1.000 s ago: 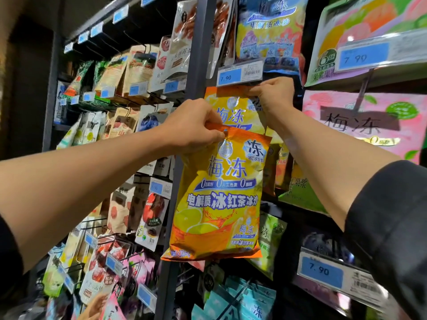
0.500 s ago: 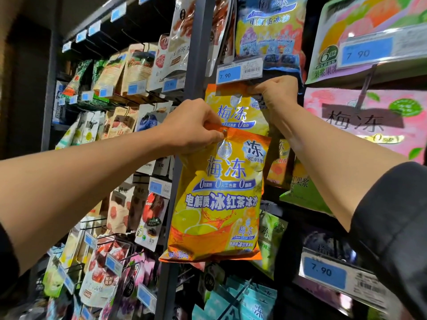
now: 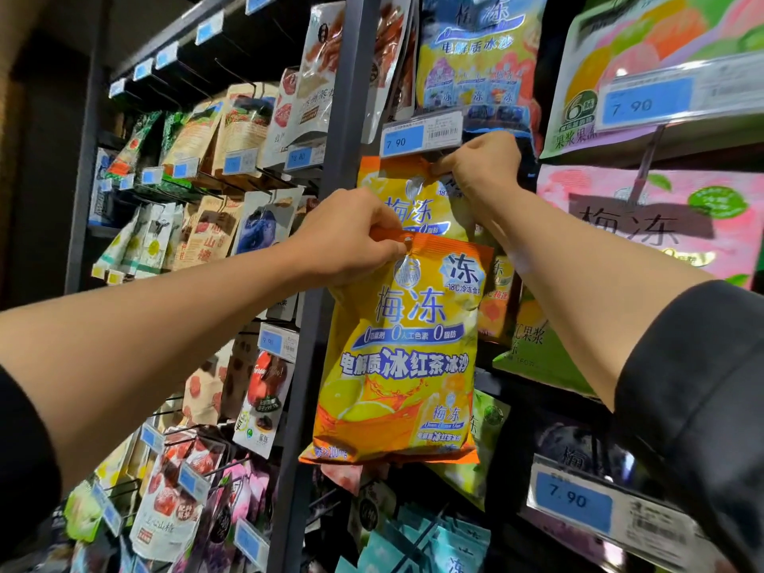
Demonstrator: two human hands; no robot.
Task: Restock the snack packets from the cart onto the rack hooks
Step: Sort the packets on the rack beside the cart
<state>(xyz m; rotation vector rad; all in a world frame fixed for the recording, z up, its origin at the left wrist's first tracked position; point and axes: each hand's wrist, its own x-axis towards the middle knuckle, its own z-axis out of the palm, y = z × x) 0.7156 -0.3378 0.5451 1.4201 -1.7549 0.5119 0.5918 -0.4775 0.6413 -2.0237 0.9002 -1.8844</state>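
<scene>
Orange snack packet (image 3: 403, 349): hanging in front of the dark rack post (image 3: 330, 225), its top edge being pinched by the left hand (image 3: 351, 237). Matching packet (image 3: 413, 196): hanging on the rack up and right of the post, under the price tag (image 3: 421, 135), its top being gripped by the right hand (image 3: 483, 159).

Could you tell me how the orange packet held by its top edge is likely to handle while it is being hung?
The orange packet probably flops: it hangs bulging below the left hand, which pinches its top strip. It looks fairly weighty for its size, sagging full. Its glossy film may be slippery, so a firm pinch seems wise.
</scene>
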